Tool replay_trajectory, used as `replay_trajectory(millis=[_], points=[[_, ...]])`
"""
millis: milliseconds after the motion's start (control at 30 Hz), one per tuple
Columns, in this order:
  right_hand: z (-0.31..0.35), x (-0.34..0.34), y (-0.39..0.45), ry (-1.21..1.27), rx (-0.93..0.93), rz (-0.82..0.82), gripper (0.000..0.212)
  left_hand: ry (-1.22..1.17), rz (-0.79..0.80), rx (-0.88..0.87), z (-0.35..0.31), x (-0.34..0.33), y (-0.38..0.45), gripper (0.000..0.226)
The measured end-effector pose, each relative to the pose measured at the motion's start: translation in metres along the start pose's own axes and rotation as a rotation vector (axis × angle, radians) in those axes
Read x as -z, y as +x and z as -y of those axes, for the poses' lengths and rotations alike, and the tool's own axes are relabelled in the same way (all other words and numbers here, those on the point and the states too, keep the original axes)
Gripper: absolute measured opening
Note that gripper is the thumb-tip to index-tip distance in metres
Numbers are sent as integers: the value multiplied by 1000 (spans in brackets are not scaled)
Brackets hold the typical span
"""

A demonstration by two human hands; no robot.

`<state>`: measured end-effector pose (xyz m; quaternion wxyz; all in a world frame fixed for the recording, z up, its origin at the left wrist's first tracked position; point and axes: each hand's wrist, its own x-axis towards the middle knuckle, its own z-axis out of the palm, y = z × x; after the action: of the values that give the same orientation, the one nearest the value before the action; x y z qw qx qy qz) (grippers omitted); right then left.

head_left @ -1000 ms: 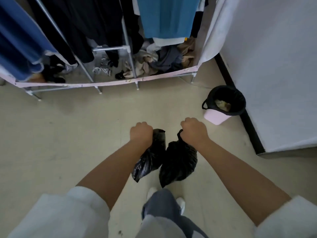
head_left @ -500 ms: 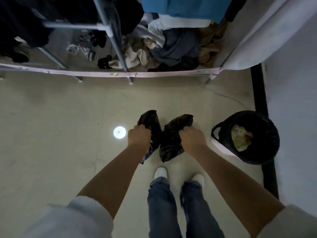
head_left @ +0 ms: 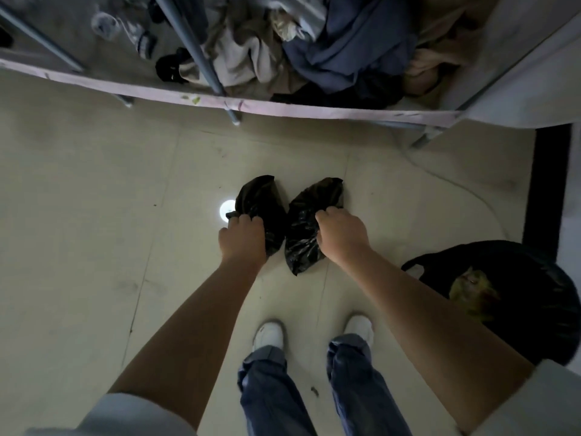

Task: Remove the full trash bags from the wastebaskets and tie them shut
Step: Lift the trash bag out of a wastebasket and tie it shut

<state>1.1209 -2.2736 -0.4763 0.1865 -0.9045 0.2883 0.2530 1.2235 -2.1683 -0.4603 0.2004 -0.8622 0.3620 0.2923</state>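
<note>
— Jeans and white shoes nearest the camera, yes? What comes next going outward?

— Both bare forearms reach forward and down from pale sleeves. The left hand has its fingers curled round the top of a small crumpled black plastic trash bag. The right hand grips a second small black plastic trash bag the same way.

— Where do the bags lie against the hands?

— Each bag shows mostly beyond its hand and toward the middle, so the two bags sit side by side between the fists, nearly touching. The right one also hangs a little below the knuckles, toward the feet. Whether either bag rests on the pale tiled floor I cannot tell.

— Anything else close by?

— At the person's right stands a round wastebasket lined with a black bag, its handle loop at the rim, with yellowish rubbish inside. It is near the right forearm, which partly covers it.

— And further off?

— A small bright round light spot on the floor just left of the left bag. Beyond that, a metal-framed clothes rack with a pink-edged base carries a heap of blue, beige and dark clothes.
</note>
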Motion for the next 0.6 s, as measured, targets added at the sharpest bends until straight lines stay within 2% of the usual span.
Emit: replay_trajectory(millis=[167, 400, 600], points=[[-28, 15, -41, 85, -40, -20, 30, -19, -27, 15, -25, 10, -41, 37], [-95, -5, -151, 146, -174, -33, 30, 63, -36, -195, -106, 0, -116, 39], [-164, -60, -257, 129, -394, -76, 37, 101, -87, -363, -182, -55, -178, 35]])
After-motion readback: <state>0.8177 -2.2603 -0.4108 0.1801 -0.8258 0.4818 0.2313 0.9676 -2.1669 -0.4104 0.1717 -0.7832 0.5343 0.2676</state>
